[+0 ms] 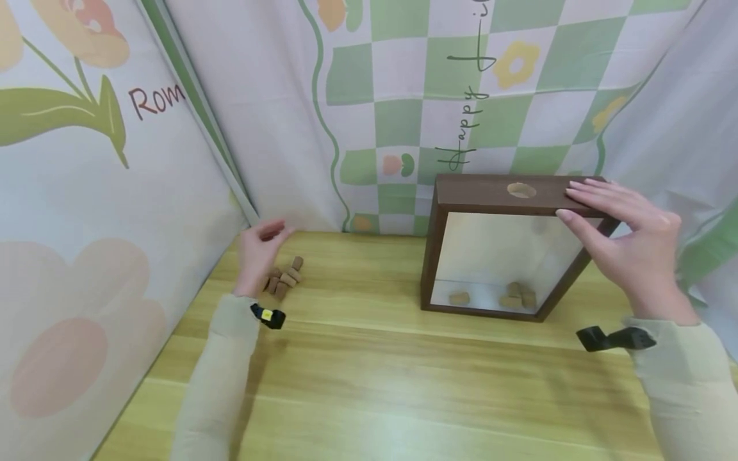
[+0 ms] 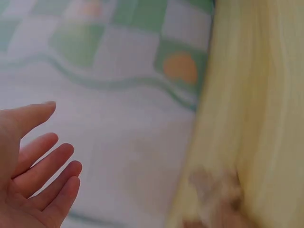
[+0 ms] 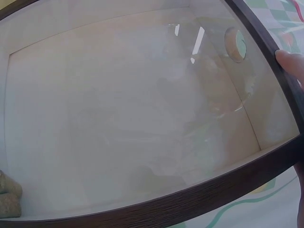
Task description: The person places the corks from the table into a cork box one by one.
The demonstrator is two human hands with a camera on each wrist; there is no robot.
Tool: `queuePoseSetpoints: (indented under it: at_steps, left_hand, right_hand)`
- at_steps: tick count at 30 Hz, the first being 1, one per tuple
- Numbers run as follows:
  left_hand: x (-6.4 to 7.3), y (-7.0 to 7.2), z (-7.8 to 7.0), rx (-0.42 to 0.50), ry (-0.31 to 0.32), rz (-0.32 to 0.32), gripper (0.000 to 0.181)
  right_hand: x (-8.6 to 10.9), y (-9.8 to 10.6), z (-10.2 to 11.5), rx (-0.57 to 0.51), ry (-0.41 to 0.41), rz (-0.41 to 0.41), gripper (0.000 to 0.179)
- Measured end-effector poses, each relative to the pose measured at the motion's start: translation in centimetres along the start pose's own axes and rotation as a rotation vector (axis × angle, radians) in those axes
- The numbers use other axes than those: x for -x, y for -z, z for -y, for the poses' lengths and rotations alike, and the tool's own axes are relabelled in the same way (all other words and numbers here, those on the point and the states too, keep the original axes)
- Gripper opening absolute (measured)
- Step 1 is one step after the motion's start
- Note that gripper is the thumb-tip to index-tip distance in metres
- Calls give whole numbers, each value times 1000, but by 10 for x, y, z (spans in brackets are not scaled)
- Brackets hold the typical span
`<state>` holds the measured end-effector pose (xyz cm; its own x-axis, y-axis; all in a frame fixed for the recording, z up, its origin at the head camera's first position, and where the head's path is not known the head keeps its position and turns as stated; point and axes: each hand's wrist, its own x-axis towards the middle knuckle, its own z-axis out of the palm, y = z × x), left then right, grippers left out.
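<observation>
The left hand [image 1: 259,251] is wide and empty, near small, brown, cork-like cylinders [image 1: 286,278] at eight o'clock. The right hand [image 1: 637,240] holds the square, dark brown, see-through-fronted box [image 1: 481,193] at three o'clock, by its two-o'clock corner.

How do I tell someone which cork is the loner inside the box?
On the wooden table stands a clear-fronted box with a dark brown frame. Look low inside, near its left side, for a small tan cork. It lies alone, apart from the other corks bunched toward the right.
</observation>
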<state>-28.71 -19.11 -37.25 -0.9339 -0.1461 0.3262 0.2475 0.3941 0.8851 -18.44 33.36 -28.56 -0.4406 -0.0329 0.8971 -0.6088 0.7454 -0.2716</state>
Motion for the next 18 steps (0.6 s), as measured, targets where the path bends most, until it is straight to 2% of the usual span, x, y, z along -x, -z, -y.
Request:
queuePoseSetpoints:
  at_steps: [3,7,15,18]
  left_hand:
    - [0,16,17,-24,56,-42,40]
    - [3,31,35,-74,89,-69,39]
    - [14,43,61,-110,205,-83,40]
    - [18,44,66,-93,272,-79,44]
  right_hand:
    - [0,0,0,-4,0,-1,30]
    - [0,0,-1,6,-1,-2,30]
    - [1,1,0,10,-9,-2,29]
    - [1,1,0,0,-10,-4,29]
